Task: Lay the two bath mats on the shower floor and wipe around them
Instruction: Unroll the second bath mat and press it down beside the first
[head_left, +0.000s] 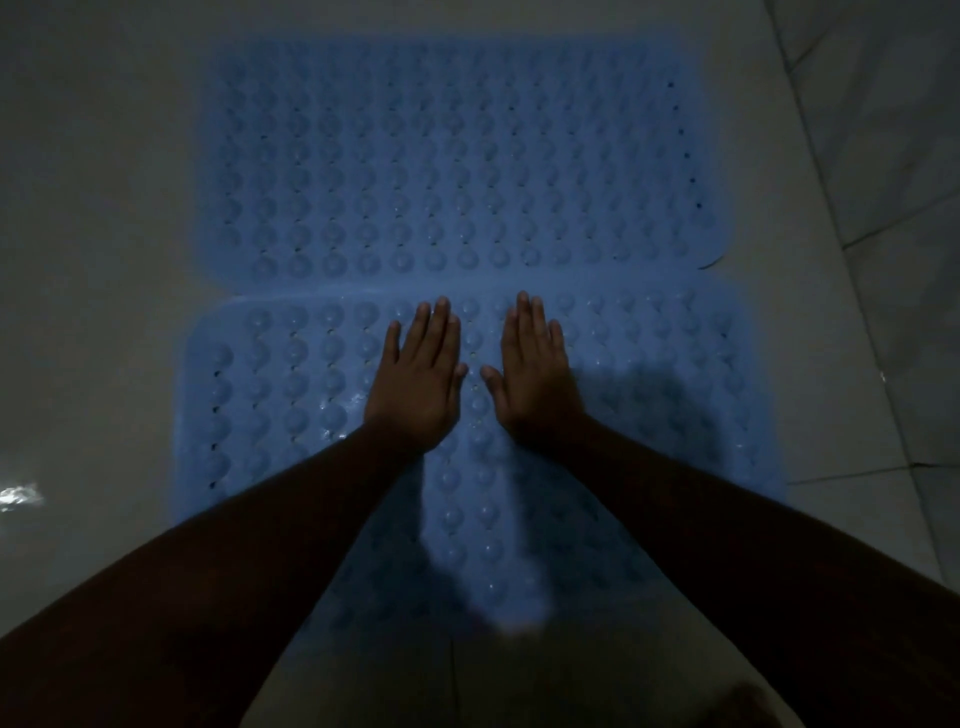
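floor (93, 234) | 2: far mat (452, 156), near mat (291, 374) | 2: left hand (418, 384), right hand (535, 379), flat, released

Looks like a bathroom, shower floor, pretty dim. Two blue rubber mats with suction bumps and drain holes: the near mat (649, 364), with the far mat (441, 156) right against its far edge. There's pale glossy tile floor (857, 156) with grout lines to its right and a wet glint (18, 493) off to its left.
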